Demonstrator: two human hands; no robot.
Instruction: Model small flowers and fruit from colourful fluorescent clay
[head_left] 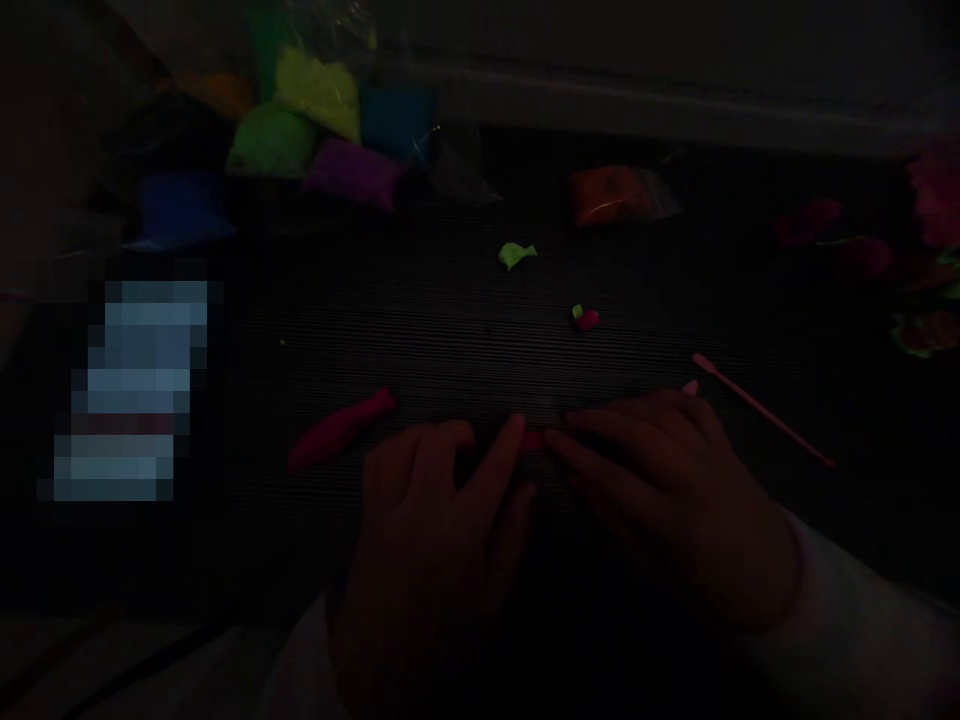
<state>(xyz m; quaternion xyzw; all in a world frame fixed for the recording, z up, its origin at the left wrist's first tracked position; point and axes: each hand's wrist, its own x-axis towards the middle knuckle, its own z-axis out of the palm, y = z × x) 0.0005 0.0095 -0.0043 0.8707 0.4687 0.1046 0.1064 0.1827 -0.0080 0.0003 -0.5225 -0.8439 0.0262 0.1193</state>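
In the dim head view, a small strip of pink clay [533,440] lies on the dark tabletop between my hands. My left hand [442,500] touches its left end with a stretched index finger; the thumb stands apart and the other fingers are bent. From the right, my right hand [667,490] reaches in with its fingers stretched out, one fingertip at the clay's right end. Its thumb is hard to make out. A larger tapered pink clay piece [341,430] lies left of my left hand. Beyond my right hand rests a thin pink modelling tool [765,410].
Several bags of coloured clay [352,175] are piled at the back left, with an orange bag [615,195] farther right. Green clay [514,255] and a small green-and-pink bit [585,318] lie ahead. A blurred lit screen [135,390] is at left, flower-like shapes [862,255] at right.
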